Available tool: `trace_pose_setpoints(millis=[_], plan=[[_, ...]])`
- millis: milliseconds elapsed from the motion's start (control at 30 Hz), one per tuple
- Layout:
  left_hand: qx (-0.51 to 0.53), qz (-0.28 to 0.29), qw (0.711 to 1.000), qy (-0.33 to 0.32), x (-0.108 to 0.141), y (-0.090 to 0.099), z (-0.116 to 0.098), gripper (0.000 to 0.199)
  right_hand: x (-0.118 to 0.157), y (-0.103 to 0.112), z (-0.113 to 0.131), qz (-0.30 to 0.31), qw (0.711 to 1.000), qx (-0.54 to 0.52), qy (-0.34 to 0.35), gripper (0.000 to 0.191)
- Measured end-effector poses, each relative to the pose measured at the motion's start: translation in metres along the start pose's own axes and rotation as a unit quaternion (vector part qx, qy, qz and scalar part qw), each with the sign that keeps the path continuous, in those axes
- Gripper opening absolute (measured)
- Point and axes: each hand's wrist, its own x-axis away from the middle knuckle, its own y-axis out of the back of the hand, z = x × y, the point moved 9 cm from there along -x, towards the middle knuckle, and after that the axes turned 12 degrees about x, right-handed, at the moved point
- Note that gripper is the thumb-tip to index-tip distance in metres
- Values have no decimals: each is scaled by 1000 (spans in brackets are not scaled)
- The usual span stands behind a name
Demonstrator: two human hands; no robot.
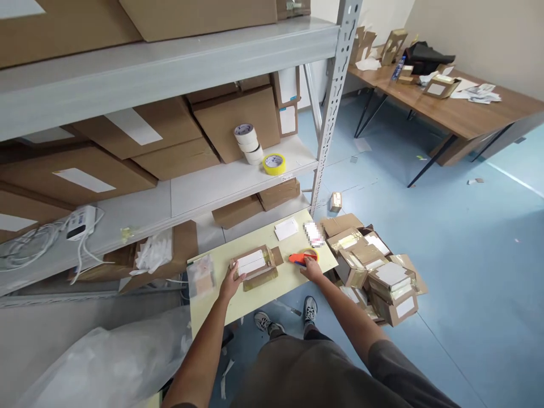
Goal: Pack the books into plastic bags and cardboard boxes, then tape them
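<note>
A small cardboard box (pixel 258 266) with white labels on top and an open flap at its right end lies on the pale yellow table (pixel 238 305). My left hand (pixel 230 281) rests at the box's left end, thumb on the near side of the label and fingers round the edge. Toward the table's right end, my right hand (pixel 312 268) is closed on an orange and blue tape dispenser (pixel 298 259) with a yellow roll. Behind them lie white labels (pixel 286 228). A plastic bag (pixel 201 276) sits at the table's left end.
A metal shelf (pixel 199 198) rises behind the table, holding large cartons, white tape rolls (pixel 249 141), a yellow roll (pixel 274 164) and a power strip (pixel 80 222). Taped boxes (pixel 389 277) are heaped right of the table. A brown desk (pixel 476 113) stands farther back.
</note>
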Motion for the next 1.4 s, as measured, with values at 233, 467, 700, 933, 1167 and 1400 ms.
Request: trace_pose_setpoints(millis=[233,467,700,933,1167,1400], plan=[[19,-14,999,37,6,-11,1,91,-16,-9,2,53,990,89,-96,40],[68,-10,997,28,6,-23,7,88,-32,55,52,28,999,-34,8,34],[123,2,992,14,4,-30,7,84,-27,79,197,89,970,-110,196,52],[152,1,988,-34,0,-25,4,76,-33,62,228,187,944,-176,206,55],[116,-17,991,-59,0,-7,-9,74,-29,56,232,221,921,-253,196,63],[265,-43,956,-114,5,47,-57,58,-25,63,235,211,940,-218,155,61]])
